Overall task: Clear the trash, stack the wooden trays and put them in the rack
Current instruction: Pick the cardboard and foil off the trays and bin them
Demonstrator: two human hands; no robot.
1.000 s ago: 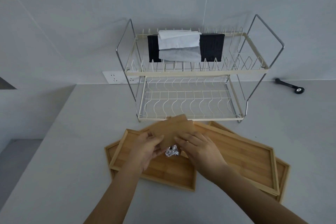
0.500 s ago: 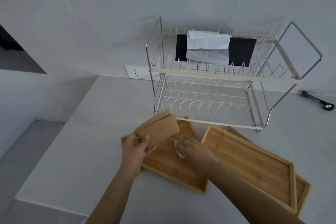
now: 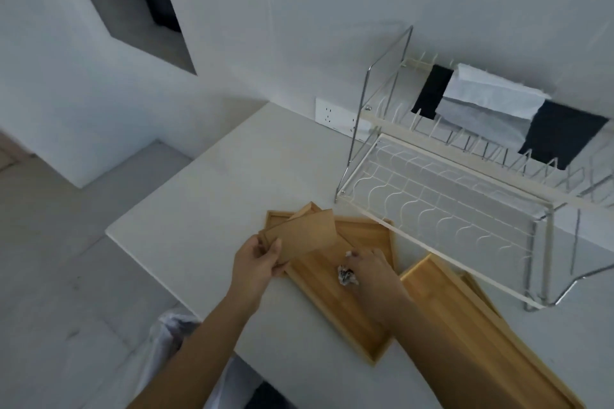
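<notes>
My left hand (image 3: 257, 262) grips a small wooden tray (image 3: 304, 236) by its near end and holds it tilted above a larger wooden tray (image 3: 349, 305) lying on the counter. My right hand (image 3: 373, 271) is closed on a crumpled foil ball (image 3: 345, 275) over that larger tray. A second long wooden tray (image 3: 465, 319) lies to the right, on top of another tray whose edge (image 3: 478, 289) shows behind it. The two-tier wire dish rack (image 3: 442, 209) stands at the back right, its lower shelf bare.
Black and white cloths (image 3: 498, 109) hang on the rack's upper tier. A wall socket (image 3: 335, 114) sits left of the rack. The counter's left edge (image 3: 149, 262) drops to the floor, and a white bag (image 3: 172, 329) shows below near my left arm.
My view has swung left and down, bringing the counter's left edge, floor and white bag into sight. My left hand has carried the small tray leftward; my right hand has stayed on the foil ball.
</notes>
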